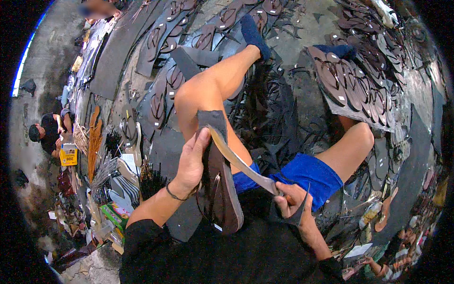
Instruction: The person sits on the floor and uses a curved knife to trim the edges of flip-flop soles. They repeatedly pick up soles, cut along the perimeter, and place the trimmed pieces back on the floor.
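My left hand [191,161] is closed round a dark brown flip-flop [226,203], its thumb pressing near the far end. A dark, square-cornered piece of rubber sheet [213,117] juts out past that end of the sole. My right hand [295,199] grips a knife [241,163] with a long curved blade. The blade runs up to the left, its tip beside my left thumb at the sandal's far end; whether it cuts into the rubber I cannot tell. A thin dark pointed scrap [302,208] lies against my right fingers.
Brown flip-flops [331,85] stand in rows on a board at the right, with more across the floor ahead. Black scraps [274,118] heap between my legs. Bundled sticks [94,142], a yellow box [68,154] and a person [49,132] are at the left; another person's hand [373,265] shows lower right.
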The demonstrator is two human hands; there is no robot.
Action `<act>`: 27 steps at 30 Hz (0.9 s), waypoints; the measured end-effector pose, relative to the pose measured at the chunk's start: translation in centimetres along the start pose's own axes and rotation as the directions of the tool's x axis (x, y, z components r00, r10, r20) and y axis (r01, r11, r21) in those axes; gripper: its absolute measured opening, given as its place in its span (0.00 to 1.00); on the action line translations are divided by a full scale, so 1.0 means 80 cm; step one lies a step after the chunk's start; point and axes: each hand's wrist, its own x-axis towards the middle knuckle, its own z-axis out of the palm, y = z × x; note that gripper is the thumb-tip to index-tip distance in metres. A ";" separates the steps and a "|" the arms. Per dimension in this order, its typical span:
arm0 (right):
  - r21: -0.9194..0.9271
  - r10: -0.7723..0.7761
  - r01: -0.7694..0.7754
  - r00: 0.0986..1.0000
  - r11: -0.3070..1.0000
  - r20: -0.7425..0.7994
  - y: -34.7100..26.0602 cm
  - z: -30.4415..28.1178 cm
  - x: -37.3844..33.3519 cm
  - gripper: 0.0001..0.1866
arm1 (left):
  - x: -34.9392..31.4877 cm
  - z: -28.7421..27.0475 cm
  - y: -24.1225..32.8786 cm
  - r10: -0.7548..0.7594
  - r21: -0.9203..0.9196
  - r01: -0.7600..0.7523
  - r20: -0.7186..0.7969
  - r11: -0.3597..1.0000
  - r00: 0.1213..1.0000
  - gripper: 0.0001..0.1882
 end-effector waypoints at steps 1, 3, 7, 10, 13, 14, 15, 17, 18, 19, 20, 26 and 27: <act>-0.048 -0.020 0.019 1.000 0.999 -0.021 -0.002 -0.002 0.008 0.17 | 0.000 -0.002 -0.003 0.033 -0.012 -0.032 0.110 0.999 0.993 0.18; -0.148 -0.057 0.047 0.996 0.988 -0.067 -0.017 -0.013 0.031 0.17 | 0.005 -0.008 -0.008 0.096 -0.047 -0.085 0.332 0.995 0.938 0.18; -0.095 0.017 -0.010 0.998 0.995 0.067 -0.055 -0.055 0.084 0.14 | 0.005 -0.002 -0.011 -0.071 0.114 0.033 0.343 0.993 0.937 0.18; -0.078 0.196 -0.183 0.953 0.980 0.231 -0.089 -0.087 0.116 0.14 | 0.008 -0.002 -0.012 -0.050 0.111 0.005 0.407 0.994 0.912 0.17; -0.071 0.195 -0.182 0.942 0.981 0.273 -0.094 -0.098 0.138 0.12 | 0.007 0.009 -0.012 -0.045 0.145 -0.021 0.439 0.989 0.897 0.14; -0.116 0.234 -0.208 0.922 0.971 0.308 -0.113 -0.103 0.157 0.11 | 0.006 0.013 -0.012 -0.054 0.157 -0.018 0.443 0.987 0.895 0.13; -0.119 0.227 -0.196 0.901 0.973 0.371 -0.110 -0.102 0.170 0.11 | 0.005 0.015 -0.015 -0.050 0.163 -0.025 0.441 0.986 0.896 0.13; -0.136 0.218 -0.174 0.854 0.975 0.472 -0.106 -0.105 0.193 0.12 | 0.005 0.022 -0.019 -0.036 0.168 -0.046 0.457 0.985 0.889 0.11; -0.041 0.114 -0.108 0.855 0.993 0.506 -0.103 -0.104 0.206 0.13 | 0.006 0.026 -0.016 -0.013 0.208 -0.105 0.499 0.973 0.866 0.12; -0.083 0.116 -0.084 0.825 0.993 0.553 -0.102 -0.100 0.215 0.13 | 0.007 0.029 -0.013 -0.062 0.221 -0.062 0.512 0.973 0.857 0.12; -0.117 0.109 -0.047 0.791 0.992 0.602 -0.101 -0.092 0.227 0.13 | 0.006 0.034 -0.009 -0.103 0.236 -0.025 0.516 0.971 0.851 0.13; 0.590 -0.033 -0.375 0.825 0.715 0.565 -0.092 -0.088 0.225 0.27 | 0.041 0.048 0.102 -0.035 0.556 -0.412 0.624 0.722 0.781 0.16; 0.726 -0.122 -0.186 0.929 0.663 0.349 -0.079 -0.068 0.212 0.28 | 0.037 0.060 0.119 0.218 0.580 -0.650 0.640 0.491 0.736 0.16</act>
